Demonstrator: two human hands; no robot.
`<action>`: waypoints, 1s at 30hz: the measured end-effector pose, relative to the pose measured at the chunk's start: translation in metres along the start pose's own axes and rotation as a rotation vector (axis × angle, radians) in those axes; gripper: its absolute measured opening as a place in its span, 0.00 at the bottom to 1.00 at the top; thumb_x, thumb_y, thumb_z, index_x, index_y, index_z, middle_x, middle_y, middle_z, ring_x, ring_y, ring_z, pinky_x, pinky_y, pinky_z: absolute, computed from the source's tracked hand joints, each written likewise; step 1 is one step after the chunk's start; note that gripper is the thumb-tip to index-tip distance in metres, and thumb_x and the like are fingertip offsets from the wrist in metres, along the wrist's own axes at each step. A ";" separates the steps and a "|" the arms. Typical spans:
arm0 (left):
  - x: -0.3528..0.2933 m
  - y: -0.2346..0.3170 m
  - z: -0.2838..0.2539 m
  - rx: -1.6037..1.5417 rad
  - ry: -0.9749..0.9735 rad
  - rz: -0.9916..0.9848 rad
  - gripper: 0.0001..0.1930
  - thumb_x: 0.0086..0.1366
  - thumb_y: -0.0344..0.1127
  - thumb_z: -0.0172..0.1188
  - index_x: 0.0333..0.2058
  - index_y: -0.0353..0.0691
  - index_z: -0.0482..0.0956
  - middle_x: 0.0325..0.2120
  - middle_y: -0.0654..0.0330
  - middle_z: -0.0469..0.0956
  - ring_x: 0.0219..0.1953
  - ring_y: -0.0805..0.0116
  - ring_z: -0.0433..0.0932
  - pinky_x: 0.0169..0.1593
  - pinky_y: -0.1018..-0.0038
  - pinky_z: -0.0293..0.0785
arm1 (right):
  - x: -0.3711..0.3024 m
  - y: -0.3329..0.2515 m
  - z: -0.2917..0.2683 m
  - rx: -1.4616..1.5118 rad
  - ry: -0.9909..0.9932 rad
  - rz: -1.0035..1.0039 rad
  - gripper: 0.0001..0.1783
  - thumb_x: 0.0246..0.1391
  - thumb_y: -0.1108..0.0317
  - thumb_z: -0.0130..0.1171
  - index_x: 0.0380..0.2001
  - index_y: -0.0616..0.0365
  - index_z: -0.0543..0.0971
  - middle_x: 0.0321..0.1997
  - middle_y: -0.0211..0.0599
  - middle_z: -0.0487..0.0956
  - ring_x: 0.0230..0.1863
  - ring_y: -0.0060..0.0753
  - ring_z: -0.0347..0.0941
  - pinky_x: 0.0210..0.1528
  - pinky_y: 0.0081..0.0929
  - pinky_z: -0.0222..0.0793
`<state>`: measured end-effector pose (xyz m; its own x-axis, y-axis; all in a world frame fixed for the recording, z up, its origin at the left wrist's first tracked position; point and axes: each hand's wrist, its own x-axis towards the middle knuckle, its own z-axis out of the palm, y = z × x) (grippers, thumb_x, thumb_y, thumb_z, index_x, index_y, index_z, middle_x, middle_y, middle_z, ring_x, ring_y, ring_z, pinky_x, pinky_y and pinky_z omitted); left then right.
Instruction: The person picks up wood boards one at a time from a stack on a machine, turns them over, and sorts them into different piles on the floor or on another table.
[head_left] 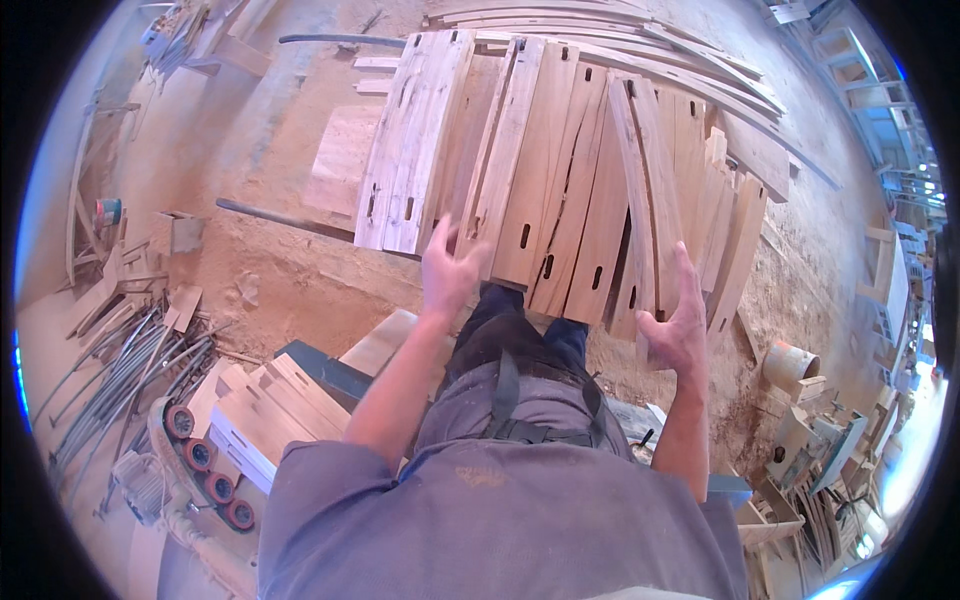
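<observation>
While both hands stand raised over the near edge of the boards, neither has a clear grip on anything. The left hand is half open, fingers loosely parted and slightly blurred; the right hand is spread wider, thumb pointing inward and fingers upward. Whether either touches wood I cannot tell.

Just ahead of the right hand is the near end of a raised board. Its long axis runs away from the body, the far end slanting leftward — so the right hand is clearly nearer to it, with the left hand well apart across the row. Closest to the left hand is the lower end of a narrow board, also pointing away and tipping a little right at its far end.

Between these two lie flat slotted boards, side by side, ends toward the waist. Farther left are pale boards and a dark bar — then, well off to the right, a bucket.
</observation>
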<state>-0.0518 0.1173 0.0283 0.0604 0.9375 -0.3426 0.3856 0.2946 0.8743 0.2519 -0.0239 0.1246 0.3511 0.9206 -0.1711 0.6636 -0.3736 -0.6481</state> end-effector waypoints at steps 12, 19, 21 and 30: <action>-0.048 -0.067 0.048 -1.490 -0.140 -0.549 0.22 0.66 0.32 0.68 0.56 0.34 0.76 0.51 0.51 0.82 0.58 0.52 0.78 0.69 0.53 0.69 | 0.002 0.001 0.000 -0.011 0.001 -0.043 0.56 0.39 0.68 0.64 0.76 0.62 0.58 0.74 0.55 0.64 0.77 0.55 0.58 0.79 0.43 0.53; -0.041 -0.065 0.040 -1.416 -0.171 -0.529 0.20 0.64 0.32 0.67 0.54 0.32 0.77 0.49 0.51 0.82 0.55 0.50 0.79 0.65 0.51 0.74 | 0.002 0.002 0.001 -0.016 0.003 -0.044 0.56 0.38 0.70 0.63 0.76 0.62 0.58 0.74 0.55 0.64 0.77 0.55 0.58 0.79 0.44 0.53; -0.039 -0.065 0.037 -1.415 -0.152 -0.534 0.20 0.64 0.31 0.65 0.54 0.32 0.77 0.48 0.51 0.82 0.55 0.49 0.79 0.65 0.50 0.74 | 0.001 0.002 0.001 -0.015 0.005 -0.042 0.56 0.38 0.70 0.63 0.76 0.62 0.58 0.74 0.55 0.64 0.77 0.55 0.58 0.79 0.44 0.53; -0.034 -0.049 0.048 -1.297 -0.032 -0.552 0.18 0.63 0.33 0.70 0.50 0.35 0.80 0.43 0.53 0.83 0.50 0.53 0.82 0.57 0.53 0.81 | 0.003 0.001 0.000 -0.005 0.000 -0.048 0.56 0.38 0.69 0.63 0.75 0.63 0.59 0.76 0.55 0.63 0.78 0.54 0.58 0.80 0.43 0.52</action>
<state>-0.0285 0.0626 -0.0193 0.2094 0.6479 -0.7324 -0.7430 0.5923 0.3116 0.2536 -0.0220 0.1235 0.3186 0.9376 -0.1395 0.6828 -0.3291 -0.6523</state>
